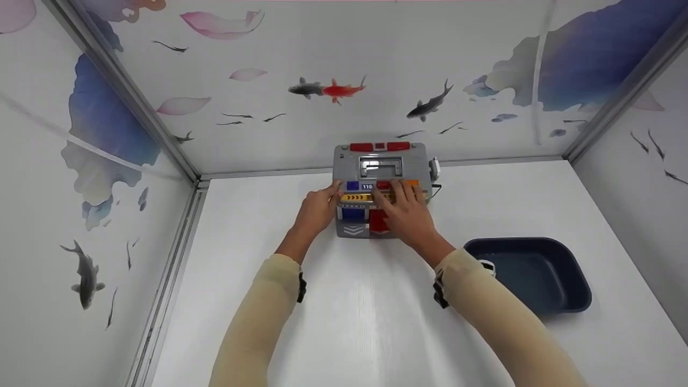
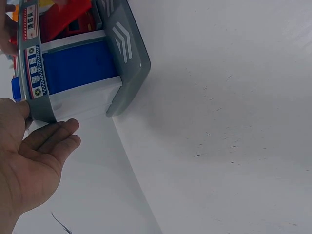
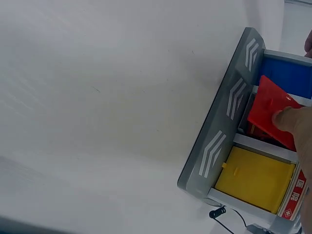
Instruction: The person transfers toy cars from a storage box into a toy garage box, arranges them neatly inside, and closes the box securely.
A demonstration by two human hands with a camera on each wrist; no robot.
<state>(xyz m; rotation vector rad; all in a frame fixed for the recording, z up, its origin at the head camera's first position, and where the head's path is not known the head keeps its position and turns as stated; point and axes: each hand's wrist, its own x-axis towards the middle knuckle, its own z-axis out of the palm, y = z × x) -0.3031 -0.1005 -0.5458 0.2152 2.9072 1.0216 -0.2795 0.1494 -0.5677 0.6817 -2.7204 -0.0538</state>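
A grey toy garage [image 1: 352,167] stands against the back wall, with a blue door [image 2: 80,67], a red door [image 3: 269,100] and a yellow door [image 3: 253,178]. My left hand [image 1: 316,211] holds its left front edge, thumb on one side and fingers by the other. Over the roof lies my right hand [image 1: 411,215], its fingers extended across the top. One digit of it presses the red door, which is tilted out of its frame. Behind that door a red toy vehicle [image 2: 87,23] partly shows. Blue and yellow doors look closed.
To the right on the white table [image 1: 344,322] stands a dark blue basin [image 1: 578,290], with a small white object [image 1: 488,267] at its left side, partly hidden by my right sleeve. A thin black cord [image 3: 239,214] hangs at the garage's right side. Printed panels enclose the table.
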